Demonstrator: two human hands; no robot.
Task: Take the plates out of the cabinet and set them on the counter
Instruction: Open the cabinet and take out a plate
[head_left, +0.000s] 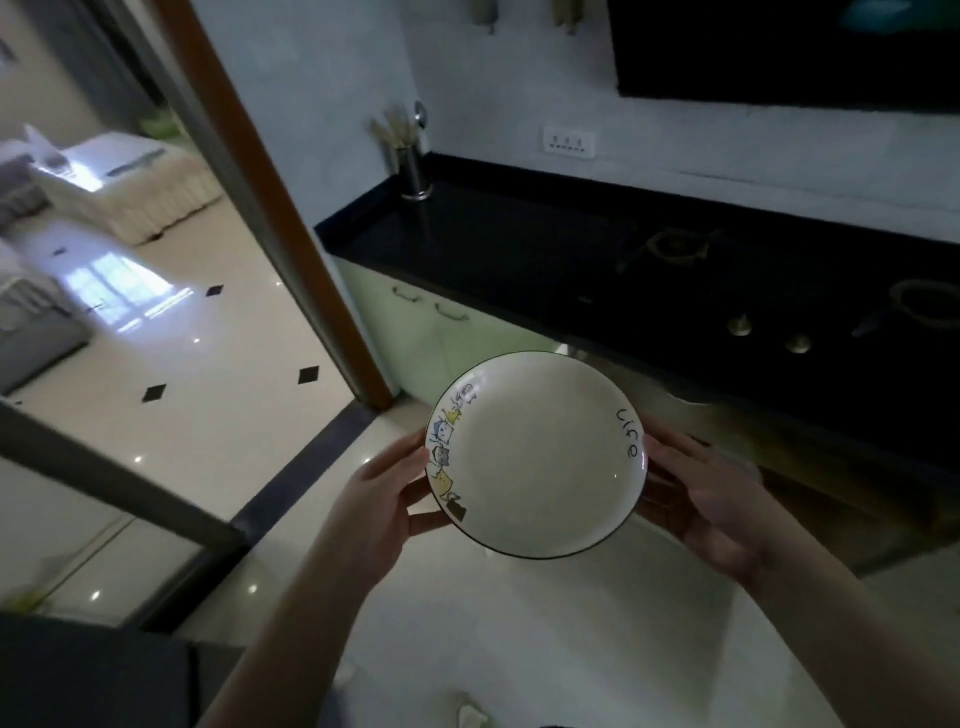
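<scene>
- Plate (537, 457): I hold one white plate with a dark rim, face up and roughly level, in mid-air above the pale floor, low and just right of centre in the view. Small cartoon figures run along its rim at 9 o'clock; the word "Life" sits at 3 o'clock.
- Left hand (387, 499): I grip the plate's rim at 9 o'clock, thumb lying over the top edge, fingers curled beneath and hidden.
- Right hand (714, 506): I grip the rim at 3 o'clock; the fingers wrap under the plate, and the thumb's contact is hard to make out.
- Counter (545, 249): a black worktop lies at 1 o'clock from the plate, well apart and higher in the view. Its left stretch shows bare dark surface; a steel utensil holder (413, 174) stands at its far left corner, and a gas hob (675, 247) with brass knobs occupies its right part.
- Lower cabinets (415, 322): pale green doors with handles sit below the counter's left end.
- Step in hand, as I judge it: the carry, with the plate out of the cabinet and not yet set down.
- Next move, as I judge it: bring the plate up and forward toward 12–1 o'clock, keep it level, and lower it onto the bare worktop left of the hob, clear of the utensil holder, before loosening either grip.
</scene>
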